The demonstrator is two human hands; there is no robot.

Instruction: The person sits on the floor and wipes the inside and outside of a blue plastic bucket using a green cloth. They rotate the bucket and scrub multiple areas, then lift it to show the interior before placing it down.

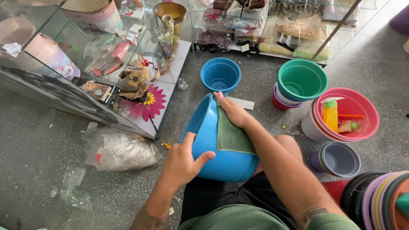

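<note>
Just one view here, a head cam looking steeply down from close above the lap, facing a grey floor (pixel 38 140), with a glass display case (pixel 64 91) at upper left of the frame.
</note>
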